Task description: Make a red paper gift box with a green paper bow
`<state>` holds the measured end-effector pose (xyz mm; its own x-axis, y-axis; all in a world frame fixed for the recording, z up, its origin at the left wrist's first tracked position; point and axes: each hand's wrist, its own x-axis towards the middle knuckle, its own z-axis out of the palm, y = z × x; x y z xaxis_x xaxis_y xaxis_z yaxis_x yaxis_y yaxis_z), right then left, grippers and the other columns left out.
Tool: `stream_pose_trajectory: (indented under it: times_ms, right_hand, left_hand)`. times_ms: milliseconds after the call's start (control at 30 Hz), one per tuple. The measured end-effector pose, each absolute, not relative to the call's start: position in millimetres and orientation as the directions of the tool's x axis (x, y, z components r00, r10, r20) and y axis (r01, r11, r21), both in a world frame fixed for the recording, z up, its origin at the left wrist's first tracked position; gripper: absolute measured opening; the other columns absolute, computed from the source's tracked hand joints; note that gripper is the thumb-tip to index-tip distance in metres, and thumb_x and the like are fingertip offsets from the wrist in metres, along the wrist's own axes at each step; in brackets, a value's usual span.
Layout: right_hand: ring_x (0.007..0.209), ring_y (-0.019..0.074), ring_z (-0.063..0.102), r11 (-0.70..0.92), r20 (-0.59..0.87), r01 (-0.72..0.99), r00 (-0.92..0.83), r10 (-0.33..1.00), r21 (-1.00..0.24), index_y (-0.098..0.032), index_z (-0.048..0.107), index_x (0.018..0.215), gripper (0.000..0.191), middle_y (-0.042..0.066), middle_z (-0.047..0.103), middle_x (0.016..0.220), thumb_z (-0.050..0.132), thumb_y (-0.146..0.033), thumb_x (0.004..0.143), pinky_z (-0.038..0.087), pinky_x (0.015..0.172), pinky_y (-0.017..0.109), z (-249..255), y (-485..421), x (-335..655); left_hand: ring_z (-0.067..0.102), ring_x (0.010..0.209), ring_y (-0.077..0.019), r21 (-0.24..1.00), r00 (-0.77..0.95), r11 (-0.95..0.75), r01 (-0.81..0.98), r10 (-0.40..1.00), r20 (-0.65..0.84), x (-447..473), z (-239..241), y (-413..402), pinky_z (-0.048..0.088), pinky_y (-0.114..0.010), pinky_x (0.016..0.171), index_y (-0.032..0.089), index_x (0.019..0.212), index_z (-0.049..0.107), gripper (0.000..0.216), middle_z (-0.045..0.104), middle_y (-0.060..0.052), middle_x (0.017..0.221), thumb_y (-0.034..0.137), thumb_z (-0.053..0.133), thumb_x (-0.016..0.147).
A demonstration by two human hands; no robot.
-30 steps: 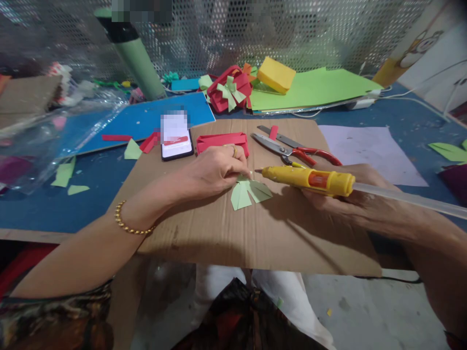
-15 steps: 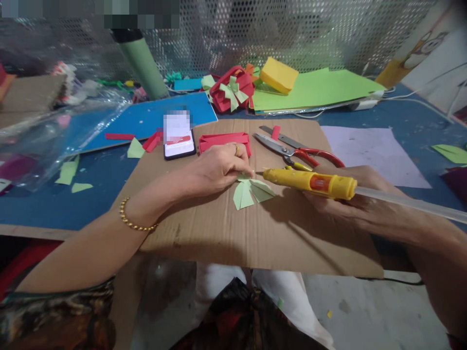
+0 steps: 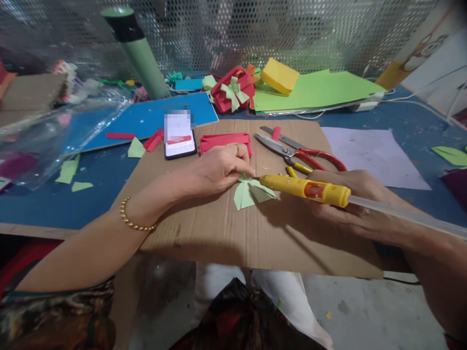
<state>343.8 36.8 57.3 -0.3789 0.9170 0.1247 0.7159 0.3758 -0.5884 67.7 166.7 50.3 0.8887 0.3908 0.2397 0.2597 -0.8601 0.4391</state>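
Over the cardboard sheet (image 3: pixel 204 228), my left hand (image 3: pixel 222 167) pinches the top of a pale green paper bow (image 3: pixel 245 195), whose two tails spread toward me. My right hand (image 3: pixel 350 209) grips a yellow glue gun (image 3: pixel 302 188), with a clear glue stick (image 3: pixel 401 214) sticking out of its back. The gun's nozzle is at the bow's top, close to my left fingertips. Just behind my left hand lies a folded red paper piece (image 3: pixel 224 140), partly covered by it. Scissors with red handles (image 3: pixel 292 151) lie beyond the gun, with a small red strip on a blade.
A phone (image 3: pixel 180 141) lies left of the red piece. Behind are a red paper item with a green bow (image 3: pixel 233 90), a yellow block (image 3: pixel 279 76) and green sheets (image 3: pixel 317 92). A green bottle (image 3: pixel 140 58) stands at the back left. Lilac paper (image 3: pixel 375 155) lies right.
My right hand has moved the glue gun slightly left and down, bringing its nozzle to the bow's top. My left hand stays in place, pinching the bow.
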Motion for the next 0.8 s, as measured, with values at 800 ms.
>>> stream_pose_trajectory:
  times_ms: [800]
  right_hand:
    - [0.057, 0.0139, 0.044, 0.391, 0.138, 0.735, -0.382, 0.914, -0.554, -0.026, 0.052, 0.083, 0.017, -0.004, 0.052, 0.068, 0.053, -0.032, 0.099, 0.039, 0.061, 0.034, 58, 33, 339]
  left_hand:
    - [0.067, 0.089, -0.0154, 0.531, 0.876, -0.813, 0.238, 0.416, 0.244, 67, 49, 173, 0.053, -0.028, 0.08, 0.025, 0.109, 0.088, 0.032, 0.074, -0.005, 0.101, 0.011, 0.06, 0.1]
